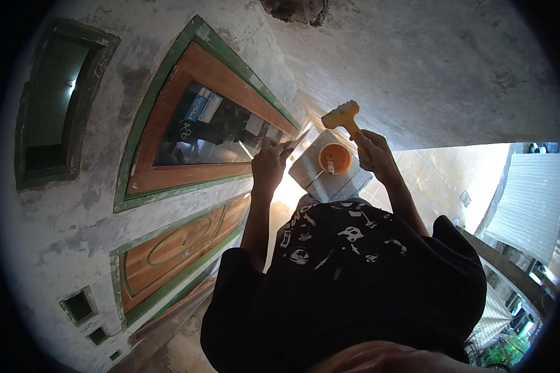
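My right hand (374,152) is closed round the handle of a yellow T-shaped tool (342,115) with a wide, rough-edged head, which looks like a scraper. Its head points up and left, toward the grey wall. To the left, my left hand (269,165) is closed on a slim, pale tool (300,138); its kind is hard to make out. Between and below my hands, an orange bucket (348,163) rests on a grey platform (317,186). A small whitish object (331,166) shows inside the bucket.
A wooden window (162,174) with a green frame is set in the patchy plastered wall (93,230) on my left. Another grey wall (429,74) rises ahead. Below lies a tiled floor (438,180). A pale sheet (524,202) hangs at the right, beside a railing (510,267).
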Available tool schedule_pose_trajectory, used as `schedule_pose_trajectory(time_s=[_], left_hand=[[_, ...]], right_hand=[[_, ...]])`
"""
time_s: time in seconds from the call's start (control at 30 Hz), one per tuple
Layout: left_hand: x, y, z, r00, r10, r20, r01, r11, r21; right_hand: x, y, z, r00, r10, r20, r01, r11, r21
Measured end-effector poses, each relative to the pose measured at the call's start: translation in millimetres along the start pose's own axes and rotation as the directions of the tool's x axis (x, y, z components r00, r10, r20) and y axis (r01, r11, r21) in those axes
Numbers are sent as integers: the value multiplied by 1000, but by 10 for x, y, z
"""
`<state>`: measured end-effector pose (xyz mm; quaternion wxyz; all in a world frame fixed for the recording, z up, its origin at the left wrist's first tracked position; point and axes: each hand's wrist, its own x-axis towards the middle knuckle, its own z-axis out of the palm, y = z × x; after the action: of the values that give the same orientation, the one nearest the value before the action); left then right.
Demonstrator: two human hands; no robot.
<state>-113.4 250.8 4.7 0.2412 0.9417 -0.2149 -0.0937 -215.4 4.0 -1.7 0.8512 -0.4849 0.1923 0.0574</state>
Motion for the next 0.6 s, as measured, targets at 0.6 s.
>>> schedule_pose_trajectory(time_s=[0.6], left_hand=[[117,-111,-4,996,59,-71,-91,771,-631]], right_hand=[[-21,91,-23,997,47,-55,-55,986,-158]])
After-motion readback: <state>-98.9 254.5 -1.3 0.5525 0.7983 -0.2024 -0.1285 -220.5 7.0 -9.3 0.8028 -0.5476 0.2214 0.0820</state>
